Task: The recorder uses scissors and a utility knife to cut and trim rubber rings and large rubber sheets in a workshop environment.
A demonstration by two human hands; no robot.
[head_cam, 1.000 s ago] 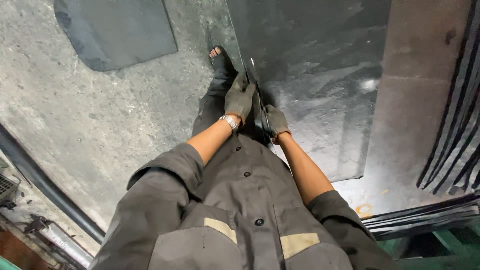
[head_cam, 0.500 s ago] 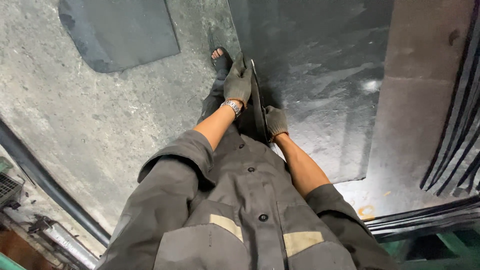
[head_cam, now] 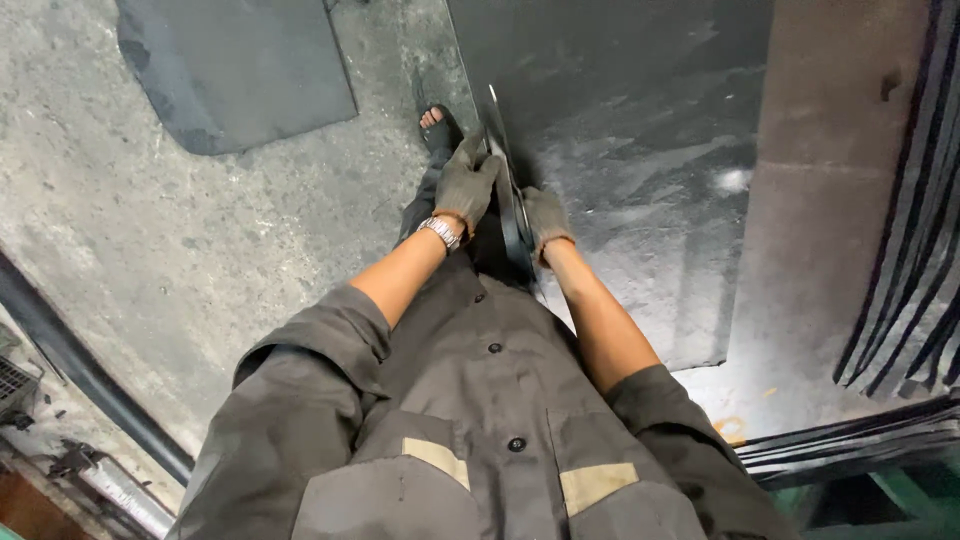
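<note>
Right now I see both gloved hands on one dark metal sheet [head_cam: 512, 215], which stands on its edge, so only its thin rim shows from above. My left hand [head_cam: 466, 185] closes over the top edge near the far end, fingers wrapped across the rim. My right hand [head_cam: 545, 218] grips the same edge nearer my body, clasped tight against the sheet's face. A wristwatch [head_cam: 440, 232] sits on the left wrist.

As for progress, I judge the sheet is already raised off the flat and held upright between my legs and the large dark plate [head_cam: 640, 180] on the floor. It is not yet laid down or carried anywhere, so that part remains. Its lower edge is hidden behind my arms, so I cannot tell whether it rests on the floor or hangs free.

A sandalled foot [head_cam: 438, 128] stands just left of the sheet's far end. The concrete floor [head_cam: 200, 250] is rough, grey and stained. Another dark flat sheet [head_cam: 235, 65] lies apart at upper left. A stack of dark strips [head_cam: 915, 230] leans at the right, and a dark pipe [head_cam: 80, 370] runs along the lower left.
</note>
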